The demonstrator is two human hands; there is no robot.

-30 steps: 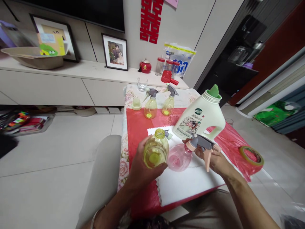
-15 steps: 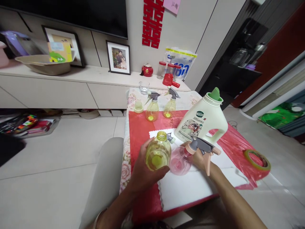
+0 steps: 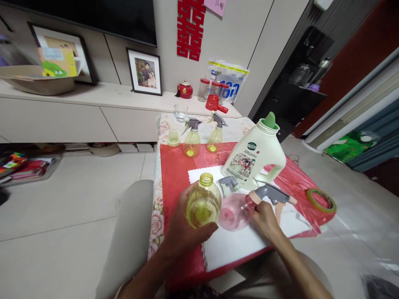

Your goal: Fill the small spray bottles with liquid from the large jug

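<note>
Head view. The reference item is the jug (image 3: pixel 254 155), which stands upright on the table (image 3: pixel 232 124) with a green spout (image 3: pixel 269 120) in its mouth. The table carries a flowered tablecloth (image 3: pixel 157 220), a red sheet (image 3: pixel 174 178) over that, and a white sheet (image 3: pixel 229 251) on top, in front of the jug.

The left hand (image 3: pixel 188 234) is in front of the jug and to its left. It is curved around a yellow bottle (image 3: pixel 203 207), thumb across the lower side. The bottle is held near upright; its threaded neck is uncovered.

The right hand (image 3: pixel 266 220) is directly in front of the jug. It grips a pink bottle (image 3: pixel 236 214) near the neck; the hand is blurred, so the exact finger contact is hard to confirm. The pink bottle is tilted, base toward the yellow bottle and neck to the right. A gray sprayer (image 3: pixel 274 193) with a pale pink collar is fitted to it.

A separate sprayer head (image 3: pixel 228 183) lies on the white sheet, between the jug and the yellow bottle.

Behind and left of the jug, two yellow spray bottles (image 3: pixel 192 143) (image 3: pixel 215 139) stand upright, each with a gray sprayer fitted. A pale cap (image 3: pixel 173 139) sits left of this pair. A glass cup (image 3: pixel 181 113) stands farther back. Well to the right of the jug, a tape roll (image 3: pixel 312 199) lies on red plastic.
</note>
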